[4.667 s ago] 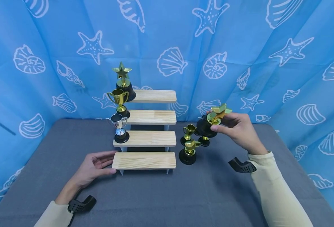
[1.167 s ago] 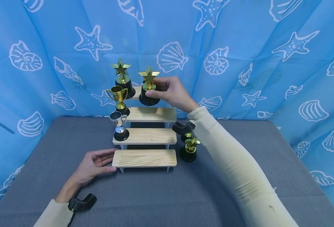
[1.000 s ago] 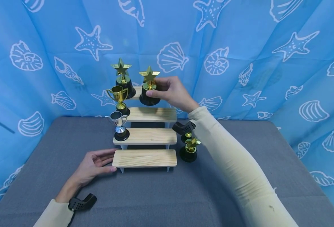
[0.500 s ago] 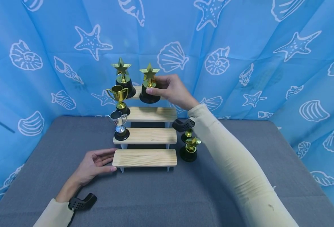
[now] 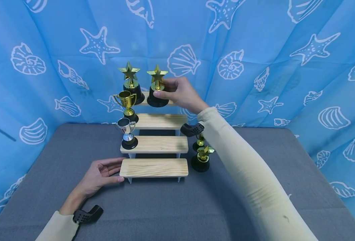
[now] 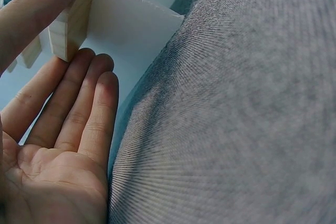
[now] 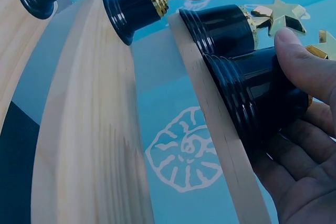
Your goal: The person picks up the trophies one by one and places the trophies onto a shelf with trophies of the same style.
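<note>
My right hand (image 5: 183, 93) grips the black base of a gold star trophy (image 5: 157, 75), thumb in front. The trophy stands upright at the top step of a wooden four-step display stand (image 5: 153, 169); in the right wrist view its base (image 7: 252, 87) meets the board's edge. Another star trophy (image 5: 130, 80) is just left of it. Lower on the left side stand a gold cup trophy (image 5: 126, 102) and a silver cup trophy (image 5: 126, 130). My left hand (image 5: 97, 177) touches the bottom step's left end with thumb and extended fingers (image 6: 97, 121).
Right of the stand, a small gold star trophy (image 5: 202, 159) and a gold cup trophy (image 5: 199, 142) stand on the grey cloth-covered table (image 5: 153, 211); the right sleeve partly hides the cup. A blue shell-patterned curtain (image 5: 256, 50) hangs behind the stand.
My right hand carried the star trophy from the table's right to the top step, then shifted it slightly back and left in the last second. The left hand stayed in place.
</note>
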